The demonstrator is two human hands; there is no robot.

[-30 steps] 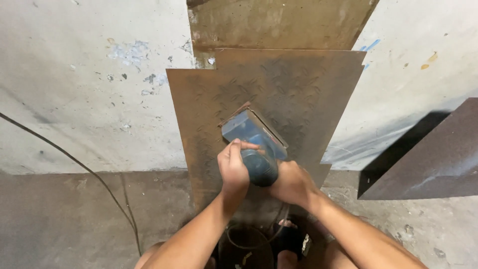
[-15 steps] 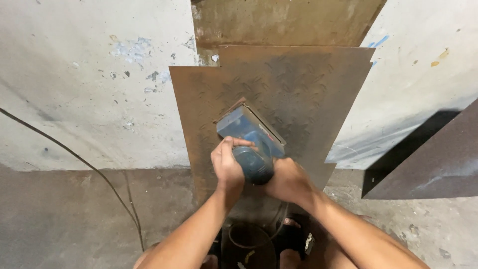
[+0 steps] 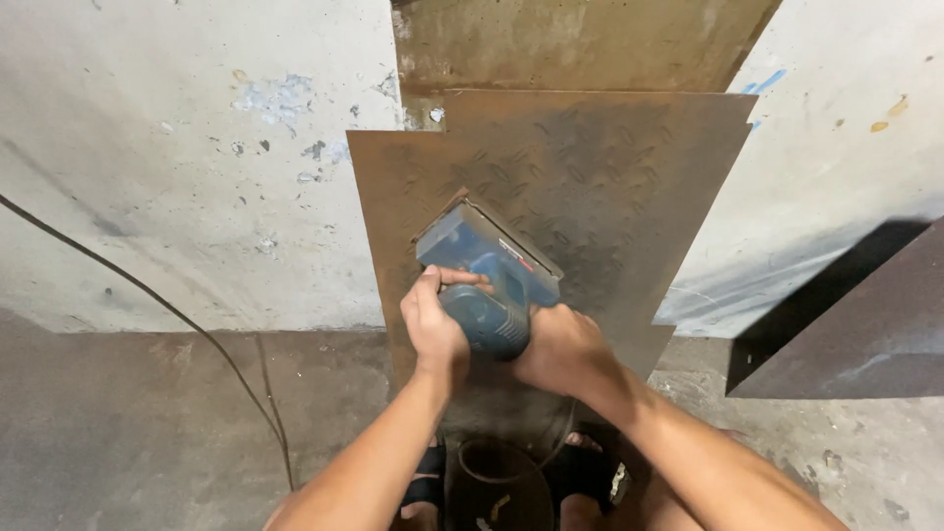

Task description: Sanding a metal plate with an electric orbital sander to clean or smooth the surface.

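Note:
A rusty checker-pattern steel plate (image 3: pixel 610 177) leans upright against the wall in front of me. A blue electric sander (image 3: pixel 487 270) is pressed flat on its lower left part. My left hand (image 3: pixel 433 324) wraps the sander's rounded rear grip from the left, thumb lying over the top. My right hand (image 3: pixel 560 344) clasps the same grip from the right. Both forearms reach up from the bottom of the view.
A black cable (image 3: pixel 167 315) runs down the pale wall (image 3: pixel 177 177) onto the concrete floor. Another dark steel sheet (image 3: pixel 855 334) leans at the right. A dark round container (image 3: pixel 497 482) stands between my sandalled feet.
The sander and both hands have slid slightly leftward on the plate; the grip on it is unchanged.

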